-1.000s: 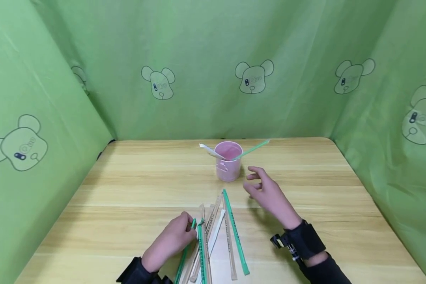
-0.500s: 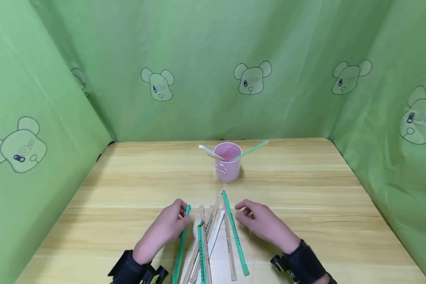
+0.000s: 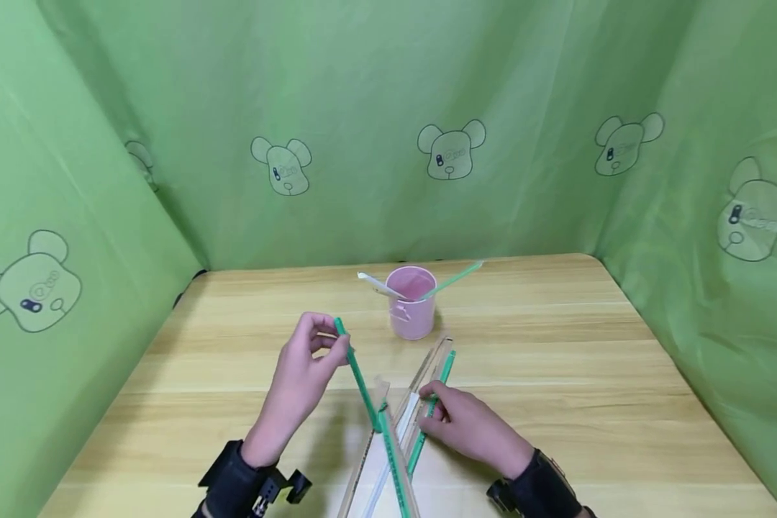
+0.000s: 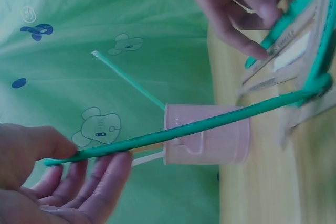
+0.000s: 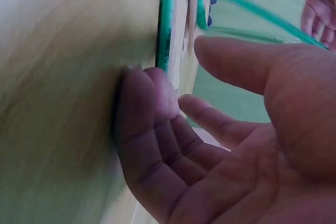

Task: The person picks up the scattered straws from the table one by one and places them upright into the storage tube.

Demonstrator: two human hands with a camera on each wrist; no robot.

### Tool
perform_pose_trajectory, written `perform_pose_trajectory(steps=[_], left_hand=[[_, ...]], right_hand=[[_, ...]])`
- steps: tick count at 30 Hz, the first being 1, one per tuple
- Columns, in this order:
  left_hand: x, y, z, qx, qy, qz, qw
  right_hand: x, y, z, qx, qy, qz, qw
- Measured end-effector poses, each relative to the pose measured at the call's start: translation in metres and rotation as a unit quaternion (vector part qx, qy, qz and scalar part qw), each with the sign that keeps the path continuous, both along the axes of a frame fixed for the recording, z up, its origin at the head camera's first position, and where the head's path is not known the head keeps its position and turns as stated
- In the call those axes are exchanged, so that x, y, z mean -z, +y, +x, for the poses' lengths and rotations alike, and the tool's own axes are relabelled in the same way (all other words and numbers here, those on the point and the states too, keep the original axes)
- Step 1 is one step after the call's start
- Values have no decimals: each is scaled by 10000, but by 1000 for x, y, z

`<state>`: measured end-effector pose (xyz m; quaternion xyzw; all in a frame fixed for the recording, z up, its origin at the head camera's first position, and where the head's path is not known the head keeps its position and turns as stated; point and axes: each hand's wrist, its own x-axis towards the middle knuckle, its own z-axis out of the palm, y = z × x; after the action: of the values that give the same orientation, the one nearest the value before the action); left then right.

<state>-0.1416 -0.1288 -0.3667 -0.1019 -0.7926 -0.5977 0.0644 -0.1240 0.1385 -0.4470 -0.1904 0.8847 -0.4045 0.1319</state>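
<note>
My left hand (image 3: 301,370) pinches a green paper-wrapped straw (image 3: 360,378) near its upper end, between thumb and fingers. The straw slants down, its lower end at the pile. In the left wrist view the held straw (image 4: 210,123) crosses in front of the pink bucket (image 4: 231,145). My right hand (image 3: 466,424) is at the pile's right side, over another green straw (image 3: 450,365). The right wrist view shows its thumb (image 5: 231,59) apart from the bent fingers (image 5: 139,108), whose tips are right at that straw. Beige, white and green wrapped straws (image 3: 398,460) lie crossed between the hands.
The pink bucket (image 3: 411,316) stands behind the pile, with a white-wrapped straw (image 3: 377,283) leaning left and a green one (image 3: 456,277) leaning right. A green curtain (image 3: 362,86) encloses the wooden table (image 3: 557,345) at the back and sides.
My left hand has lifted its green straw up off the table. My right hand came down leftward to the pile, whose right-hand straws now slant the other way.
</note>
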Motion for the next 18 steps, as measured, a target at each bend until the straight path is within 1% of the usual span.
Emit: perform_pose_trajectory(steps=[2, 4, 8, 12, 15, 18], left_hand=[[-4, 0, -1, -51, 212, 159, 9996], [-7, -1, -2, -77, 349, 253, 9990], [-10, -3, -5, -94, 510, 348, 9980], [-11, -3, -8, -120, 731, 569, 9956], [-12, -2, -9, -131, 1152, 816, 9899], [-14, 0, -9, -68, 1620, 1176, 9797]], right_hand=[[0, -1, 1, 68, 11, 32, 10000], [1, -1, 2, 108, 79, 82, 9999], [3, -2, 2, 78, 252, 153, 9995], [4, -2, 2, 14, 275, 138, 9995], [5, -2, 2, 1, 215, 110, 9997], [6, -2, 2, 8, 181, 84, 9998]])
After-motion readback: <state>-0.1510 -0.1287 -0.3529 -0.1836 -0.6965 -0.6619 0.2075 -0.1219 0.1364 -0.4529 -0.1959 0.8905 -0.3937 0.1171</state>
